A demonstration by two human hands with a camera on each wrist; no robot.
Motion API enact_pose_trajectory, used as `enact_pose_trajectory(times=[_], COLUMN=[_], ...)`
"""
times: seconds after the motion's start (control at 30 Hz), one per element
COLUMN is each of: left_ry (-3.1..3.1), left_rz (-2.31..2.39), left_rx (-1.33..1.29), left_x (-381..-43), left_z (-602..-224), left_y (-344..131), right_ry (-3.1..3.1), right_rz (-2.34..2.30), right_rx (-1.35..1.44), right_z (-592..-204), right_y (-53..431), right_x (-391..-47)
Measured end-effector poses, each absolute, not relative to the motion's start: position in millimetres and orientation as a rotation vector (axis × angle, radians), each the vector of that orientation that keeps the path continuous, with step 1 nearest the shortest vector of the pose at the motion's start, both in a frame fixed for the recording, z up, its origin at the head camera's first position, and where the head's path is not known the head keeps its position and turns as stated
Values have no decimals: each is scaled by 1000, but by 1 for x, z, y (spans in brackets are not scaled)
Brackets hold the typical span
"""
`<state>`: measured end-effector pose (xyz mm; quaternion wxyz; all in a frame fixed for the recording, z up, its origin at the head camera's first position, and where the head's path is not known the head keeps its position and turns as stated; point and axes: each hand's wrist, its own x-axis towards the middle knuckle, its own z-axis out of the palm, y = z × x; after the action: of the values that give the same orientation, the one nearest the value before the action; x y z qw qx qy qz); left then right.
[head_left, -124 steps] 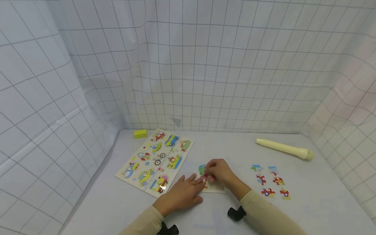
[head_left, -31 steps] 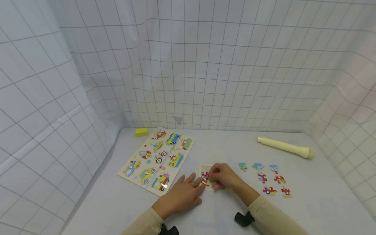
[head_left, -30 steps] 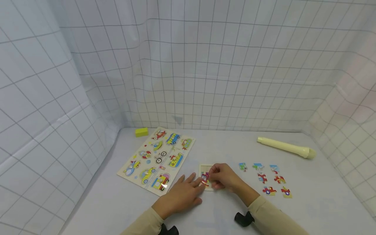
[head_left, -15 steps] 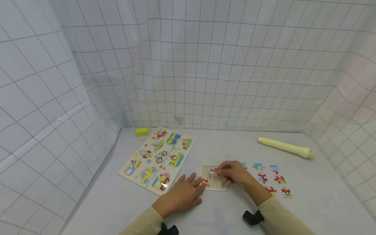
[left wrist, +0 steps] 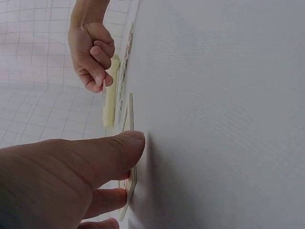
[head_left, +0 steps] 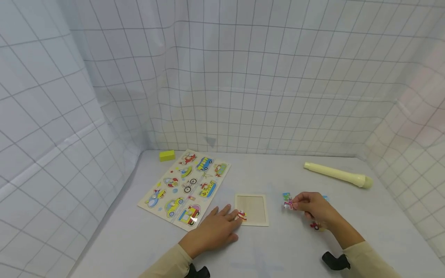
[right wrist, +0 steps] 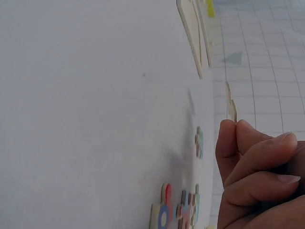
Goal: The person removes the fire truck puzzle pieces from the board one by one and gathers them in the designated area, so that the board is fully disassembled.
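My right hand pinches a pink-and-white jigsaw piece between thumb and fingertips. That piece is seen edge-on in the right wrist view, raised off the table. My left hand lies with fingers extended at the left side of a small wooden puzzle tray. Its fingertips touch a red-and-yellow piece in the tray's lower left corner. A green-and-blue piece sits just behind the held one. The right hand covers most of the other loose pieces; a red truck piece shows below it.
A large board of vehicle pictures lies at the left, with a yellow block by its far corner. A cream-coloured rod with a rounded end lies at the back right. White gridded curtains enclose the table.
The right hand has lifted the pink-and-white piece out of the tray and carried it right. Earlier, the green-and-blue piece also went from tray to table. The left hand stays in place.
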<state>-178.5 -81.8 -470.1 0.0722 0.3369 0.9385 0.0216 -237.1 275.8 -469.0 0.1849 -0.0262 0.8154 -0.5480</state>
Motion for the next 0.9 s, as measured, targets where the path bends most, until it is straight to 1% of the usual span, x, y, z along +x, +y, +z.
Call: enact_pose_trajectory(times=[0.17, 0.43, 0.6, 0.73, 0.9], left_ry=[2806, 2795, 2805, 2800, 2798], left_rz=[64, 47, 37, 48, 52], left_rx=[996, 989, 1004, 1005, 1037], left_x=[-179, -178, -179, -180, -181], left_z=[-467, -464, -467, -468, -470], left_y=[-82, -81, -81, -81, -82], right_ry=[2338, 2440, 2585, 2633, 2504], right_rz=[-1476, -1402, -1292, -1326, -1516], right_rx=[-106, -167, -136, -71, -18], right_z=[-470, -475, -477, -474, -468], right_y=[286, 285, 283, 280, 275], right_x=[-233, -233, -234, -234, -233])
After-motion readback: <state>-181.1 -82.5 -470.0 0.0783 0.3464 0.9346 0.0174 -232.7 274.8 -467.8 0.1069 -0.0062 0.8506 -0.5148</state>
